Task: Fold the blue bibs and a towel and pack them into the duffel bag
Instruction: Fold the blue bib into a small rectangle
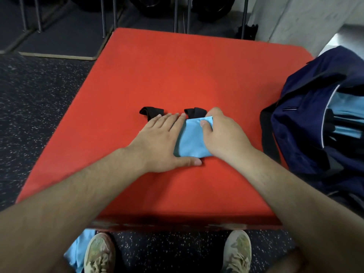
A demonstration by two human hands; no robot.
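Red desk (177, 75) carries the folded bib (192, 139) between my hands; left hand (163, 138) presses flat, right hand (222, 134) pinches its far corner; duffel bag (307, 123) lies rightward, nearer my right hand.

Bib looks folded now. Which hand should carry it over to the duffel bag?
Right, probably. The right hand already pinches the folded blue bib at its far corner, and the open duffel bag sits on that side. The left hand only presses flat on the bib's other edge.
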